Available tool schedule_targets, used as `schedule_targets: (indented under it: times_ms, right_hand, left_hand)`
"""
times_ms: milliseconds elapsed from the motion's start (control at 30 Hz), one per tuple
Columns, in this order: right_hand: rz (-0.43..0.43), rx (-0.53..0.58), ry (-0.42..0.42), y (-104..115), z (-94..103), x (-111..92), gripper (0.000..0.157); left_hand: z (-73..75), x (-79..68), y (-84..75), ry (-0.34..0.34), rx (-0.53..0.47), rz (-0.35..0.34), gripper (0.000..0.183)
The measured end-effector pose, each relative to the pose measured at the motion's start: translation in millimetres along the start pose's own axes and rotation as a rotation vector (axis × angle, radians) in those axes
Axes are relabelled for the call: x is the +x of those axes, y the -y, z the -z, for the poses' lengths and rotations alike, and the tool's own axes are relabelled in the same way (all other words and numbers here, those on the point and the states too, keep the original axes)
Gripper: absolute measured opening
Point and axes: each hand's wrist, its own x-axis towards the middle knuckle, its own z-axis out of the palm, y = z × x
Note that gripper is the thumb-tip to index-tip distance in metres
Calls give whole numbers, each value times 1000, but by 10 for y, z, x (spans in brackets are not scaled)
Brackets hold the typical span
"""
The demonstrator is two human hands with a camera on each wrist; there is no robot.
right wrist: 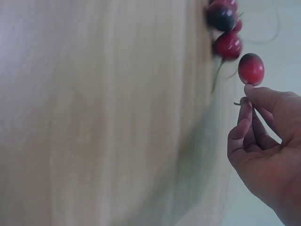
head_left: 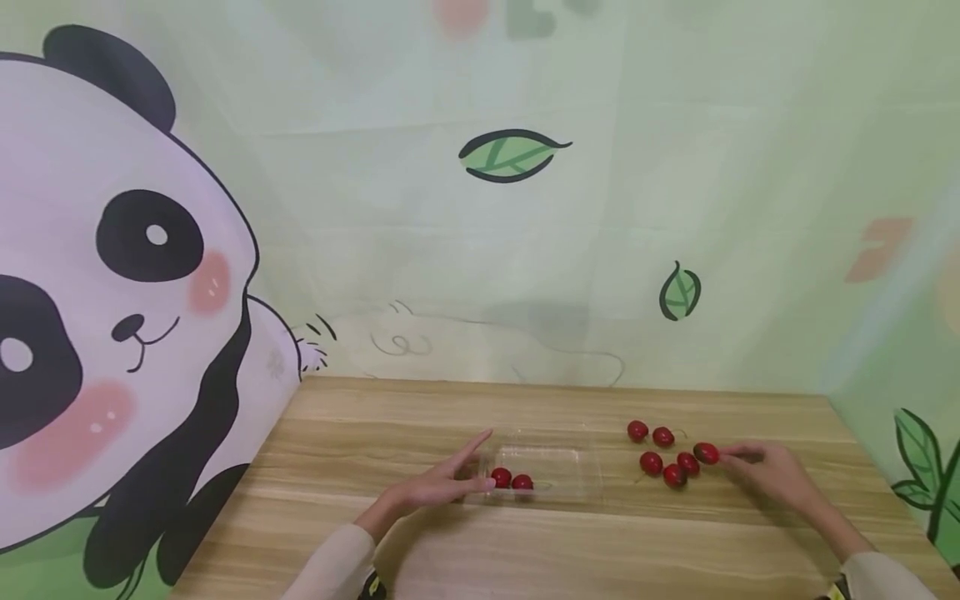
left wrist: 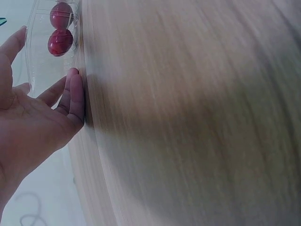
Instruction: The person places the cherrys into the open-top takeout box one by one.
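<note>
At its left end, my left hand (head_left: pixel 435 485) grips a clear plastic box (head_left: pixel 555 493), thumb and forefinger spread across it. Inside, two red cherries (left wrist: pixel 61 42) lie side by side near that hand. My right hand (head_left: pixel 776 477) pinches a cherry (right wrist: pixel 251 69) between thumb and fingertips at its stem end. This cherry is red with a dark patch, and a bit of green stem pokes out by the fingers. Close beside it lies a loose group of several cherries (head_left: pixel 651 463), some with thin stems and one with a dark patch.
Everything stands on a wood-grain table (head_left: pixel 375 425). Behind its far edge hangs a pale green backdrop (head_left: pixel 360 208) printed with leaves and a large panda (head_left: pixel 172 333) on the left.
</note>
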Motion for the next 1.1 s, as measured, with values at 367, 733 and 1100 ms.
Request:
schedule_targets:
  times_ms: [367,733,1100]
  right_hand:
    - [31,154,85,501,-69,71,22]
    - [32,257,165,1095,-373,186,21]
    - [202,299,217,1588,-648,362,15]
  left_hand:
    - [-26,8,1,0,-1,5,85]
    - [-19,-17,22,2,7,-4,86]
    - [-2,20,35,1,-4,-18,87]
